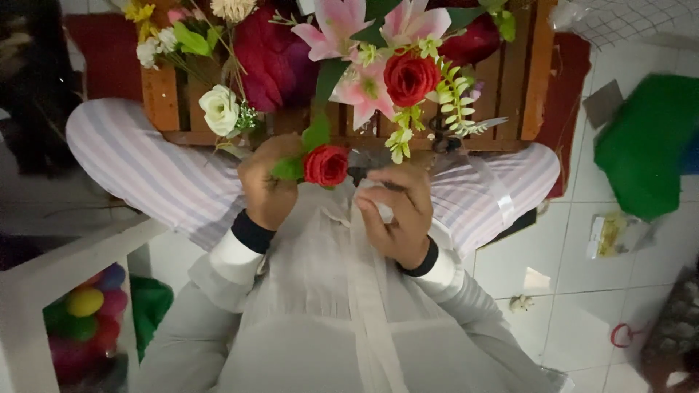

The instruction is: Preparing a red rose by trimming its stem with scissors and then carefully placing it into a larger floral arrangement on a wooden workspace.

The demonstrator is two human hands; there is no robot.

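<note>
My left hand (268, 182) is closed around the stem of a small red artificial rose (325, 164) with green leaves, held over my lap. My right hand (397, 211) is curled around something white and partly hidden, close beside the rose; dark scissors (441, 135) lie just beyond it on the crate's front edge. A wooden slatted crate (520, 80) lies in front of my crossed legs, carrying a bunch of artificial flowers: a larger red rose (410, 78), pink lilies (342, 29), a white rose (219, 108) and a dark magenta bloom (273, 58).
A white tiled floor (575, 262) lies to the right, with a green cloth (644, 142), a small clear packet (615, 233) and a red ring (621, 335). At the left stands a white rail (65, 266) over coloured balls (87, 313).
</note>
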